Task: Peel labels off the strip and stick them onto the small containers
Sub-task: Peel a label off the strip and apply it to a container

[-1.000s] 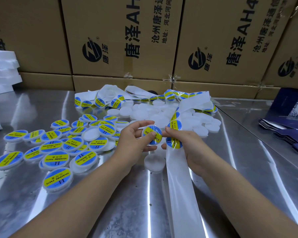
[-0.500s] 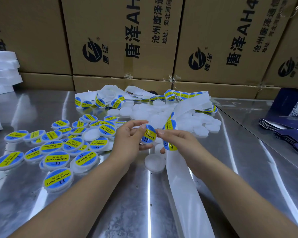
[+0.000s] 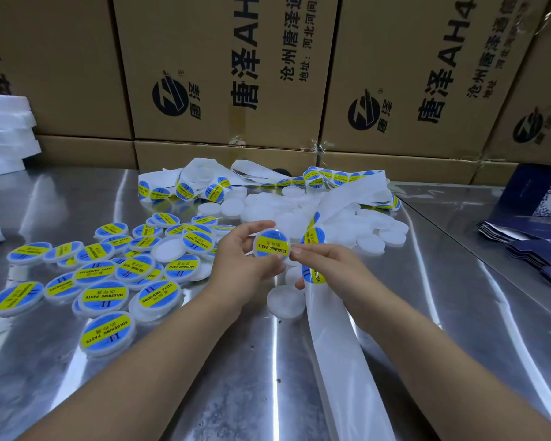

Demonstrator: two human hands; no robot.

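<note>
The right hand [image 3: 328, 268] hides part of the strip [image 3: 337, 351] it pinches — a label [image 3: 314, 275] shows only half below its fingers. The strip's long axis runs from the far pile toward the camera, where it is cut off. The left hand [image 3: 239, 259] grips a container [image 3: 271, 243] by its rim above the table [image 3: 236, 377], its labelled face tilted toward the camera, the right fingertips touching its edge. Labelled containers [image 3: 109, 281] lie left — blank ones [image 3: 331, 218] beyond.

I've got one head cam only, angled forward-down, close over the counter [image 3: 204, 393], facing the stacked cartons [image 3: 223, 68]
</note>
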